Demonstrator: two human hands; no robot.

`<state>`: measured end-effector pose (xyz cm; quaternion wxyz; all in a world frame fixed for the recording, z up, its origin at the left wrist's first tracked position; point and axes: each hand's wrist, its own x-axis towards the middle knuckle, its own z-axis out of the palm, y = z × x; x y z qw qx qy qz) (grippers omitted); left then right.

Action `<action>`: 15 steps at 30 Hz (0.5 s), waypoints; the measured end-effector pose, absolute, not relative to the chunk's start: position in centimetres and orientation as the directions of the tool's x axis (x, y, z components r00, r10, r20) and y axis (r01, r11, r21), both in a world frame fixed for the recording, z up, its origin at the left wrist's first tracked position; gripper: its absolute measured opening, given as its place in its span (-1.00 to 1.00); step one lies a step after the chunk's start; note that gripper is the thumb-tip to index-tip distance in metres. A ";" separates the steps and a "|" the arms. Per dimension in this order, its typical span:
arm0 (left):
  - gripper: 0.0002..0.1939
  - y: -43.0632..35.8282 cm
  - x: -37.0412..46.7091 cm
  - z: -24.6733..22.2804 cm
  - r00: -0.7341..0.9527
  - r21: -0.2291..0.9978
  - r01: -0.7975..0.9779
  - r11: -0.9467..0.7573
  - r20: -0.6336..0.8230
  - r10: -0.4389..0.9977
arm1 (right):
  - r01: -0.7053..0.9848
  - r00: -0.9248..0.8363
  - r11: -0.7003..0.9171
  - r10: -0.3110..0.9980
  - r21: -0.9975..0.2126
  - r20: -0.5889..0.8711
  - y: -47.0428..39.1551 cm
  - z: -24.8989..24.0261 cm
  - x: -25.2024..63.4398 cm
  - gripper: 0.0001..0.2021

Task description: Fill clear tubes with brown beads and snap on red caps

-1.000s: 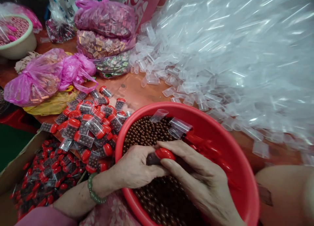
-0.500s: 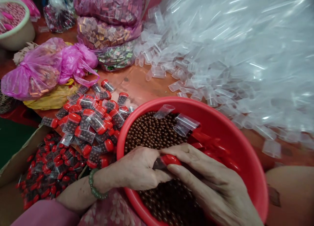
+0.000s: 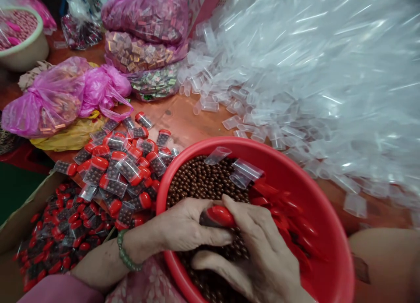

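Note:
A red basin holds small brown balls, red caps and a few clear tubes. Over the balls, my left hand grips a filled tube with a red cap between thumb and fingers. My right hand is close beside it, its fingers spread, the forefinger at the capped end and the thumb lowered over the balls. Nothing shows in my right hand. Left of the basin lies a pile of filled, red-capped tubes.
A cardboard box of filled tubes stands at lower left. Pink bags and stacked bags of small pieces lie behind. A large heap of clear tubes covers the right. A whitish basin sits at far left.
My right hand has opened, its thumb moving down and away from the red cap. My left hand still holds the tube, now slightly further left. The view has shifted a little.

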<state>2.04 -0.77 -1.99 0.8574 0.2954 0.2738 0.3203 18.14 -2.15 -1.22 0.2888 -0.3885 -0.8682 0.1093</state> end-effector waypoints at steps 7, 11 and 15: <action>-0.50 -0.7 1.7 -1.8 0.706 0.612 -0.300 0.732 -0.374 0.601 | 0.708 -0.542 0.689 0.671 -0.154 0.506 -1.8 -1.6 17.1 -0.23; -0.48 -0.9 1.3 -1.7 0.712 0.665 -0.312 0.679 -0.310 0.630 | 0.660 -0.582 0.738 0.619 -0.138 0.527 -1.4 -1.0 17.0 -0.28; -0.28 -1.1 1.6 -2.3 0.702 0.584 -0.396 0.709 -0.305 0.644 | 0.670 -0.567 0.728 0.629 -0.146 0.532 -1.3 -1.0 16.8 -0.29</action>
